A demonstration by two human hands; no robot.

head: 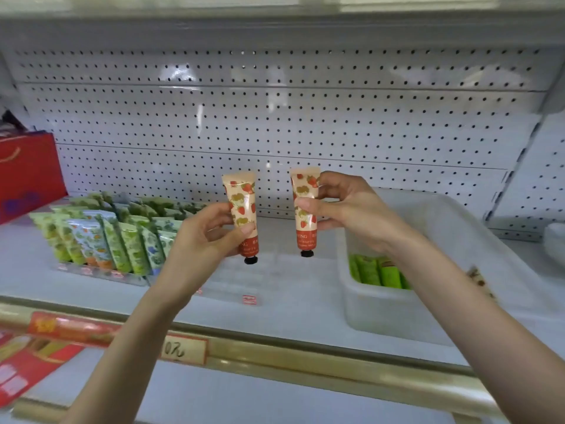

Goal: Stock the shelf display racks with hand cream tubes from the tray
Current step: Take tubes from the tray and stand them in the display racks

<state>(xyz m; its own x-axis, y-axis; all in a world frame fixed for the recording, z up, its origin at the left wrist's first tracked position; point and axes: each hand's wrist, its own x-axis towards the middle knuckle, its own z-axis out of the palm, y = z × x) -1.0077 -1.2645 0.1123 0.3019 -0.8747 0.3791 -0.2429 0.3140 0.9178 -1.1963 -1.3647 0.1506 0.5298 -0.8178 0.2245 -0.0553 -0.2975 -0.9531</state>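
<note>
My left hand pinches a strawberry tube, my right hand a second strawberry tube, both upright with caps down. The clear rack lies just below them on the shelf, nearest my left hand. Stocked green tubes stand left; the white tray sits right. Nothing stands between.

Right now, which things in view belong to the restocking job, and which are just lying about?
Job: left hand, left strawberry tube, right hand, right strawberry tube, white tray, green tubes, stocked rack, clear rack.
Lying about: red box, red packets.
</note>
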